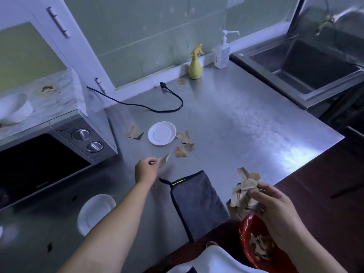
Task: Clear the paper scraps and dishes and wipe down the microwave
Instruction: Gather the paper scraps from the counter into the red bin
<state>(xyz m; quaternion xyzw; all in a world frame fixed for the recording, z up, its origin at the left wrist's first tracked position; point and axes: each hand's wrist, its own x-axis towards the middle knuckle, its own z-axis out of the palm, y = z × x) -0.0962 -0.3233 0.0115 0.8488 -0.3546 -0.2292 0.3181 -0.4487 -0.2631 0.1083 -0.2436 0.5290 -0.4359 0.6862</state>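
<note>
view: head
left hand [146, 168]: fingers pinched on one brown scrap [164, 160], held just above the countertop [246, 119], near its middle
right hand [273, 205]: fingers curled round a crumpled paper bundle [245, 189], past the front edge, over a red bin [254, 245] with scraps inside
loose scraps: one [135, 132] left of the saucer [162, 133], two [184, 137] [183, 151] just right of it, mid-counter
plate [94, 212]: front left, before the microwave [49, 152]
microwave: left edge, door dark
grey cloth [197, 203]: folded, at the front edge, between the arms
spray bottle [195, 65], pump bottle [222, 52]: back edge, upright
</note>
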